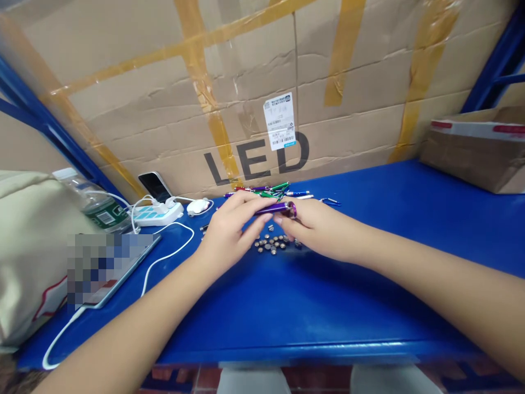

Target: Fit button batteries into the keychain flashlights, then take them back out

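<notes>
A slim purple pen-shaped metal tube (273, 208) lies nearly level between my hands, above the blue table. My left hand (232, 224) is closed around its left part, with the thumb below and the fingers over the top. At its right end, by a round purple rim (292, 209), my right hand (309, 224) grips with bent fingers; its fingertips are partly hidden. Just below my hands lie several small round silver pieces like button cells (274, 243). Behind them is a pile of similar coloured tubes (279, 189), some with small clips.
A power strip (159, 213) with plugs and white cables, a phone (155, 186), a tablet (118, 268), a plastic bottle (102, 205) and a pale bag (33, 246) are at the left. A large carton (164, 109) stands behind; an open box (476, 148) sits at the right.
</notes>
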A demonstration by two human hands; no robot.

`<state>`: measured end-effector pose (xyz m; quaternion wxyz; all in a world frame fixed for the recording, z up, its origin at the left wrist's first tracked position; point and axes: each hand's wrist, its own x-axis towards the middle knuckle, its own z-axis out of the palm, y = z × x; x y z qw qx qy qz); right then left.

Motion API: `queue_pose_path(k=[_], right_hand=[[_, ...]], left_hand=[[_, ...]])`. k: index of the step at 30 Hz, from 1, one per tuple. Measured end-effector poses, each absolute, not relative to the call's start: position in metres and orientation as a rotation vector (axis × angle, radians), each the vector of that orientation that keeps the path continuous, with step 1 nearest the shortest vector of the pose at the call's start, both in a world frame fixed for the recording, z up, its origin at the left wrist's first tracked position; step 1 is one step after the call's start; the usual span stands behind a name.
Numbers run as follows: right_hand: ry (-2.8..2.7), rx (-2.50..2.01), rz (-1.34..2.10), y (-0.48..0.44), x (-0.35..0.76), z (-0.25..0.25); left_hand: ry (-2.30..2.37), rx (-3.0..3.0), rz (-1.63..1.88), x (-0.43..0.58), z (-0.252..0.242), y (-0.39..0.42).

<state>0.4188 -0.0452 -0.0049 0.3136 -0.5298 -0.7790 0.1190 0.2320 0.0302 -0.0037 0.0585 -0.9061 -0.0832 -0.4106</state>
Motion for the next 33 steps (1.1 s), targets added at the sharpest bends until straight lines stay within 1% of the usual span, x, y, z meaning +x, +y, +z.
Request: queue_pose_path(k=[4, 9, 12, 21, 27, 33], right_hand=[[-2.057, -1.379, 0.417, -0.049, 0.419, -0.002], [-1.943, -1.298, 0.719, -0.053, 0.417, -0.002], [-1.904, -1.280, 0.824, -0.054, 0.416, -0.002], [-1.958, -1.353, 0.844, -0.055, 0.418, 0.002], [-1.977, -1.311, 0.897, -0.058, 0.420, 0.003], [-2.007, -1.357, 0.734, -0.056, 0.419, 0.004]], left_hand=[[-0.338, -2.764, -1.290, 0.226, -0.004, 0.038], [-0.302, -2.802, -1.272, 0.223, -0.006, 0.044], [-0.292, -2.789, -1.281, 0.223, -0.006, 0.043], [-0.293, -2.769, -1.289, 0.221, -0.004, 0.042], [-0.263, -2.738, -1.292, 0.220, -0.002, 0.041], [-0.265, -2.694, -1.260, 0.218, -0.001, 0.041]])
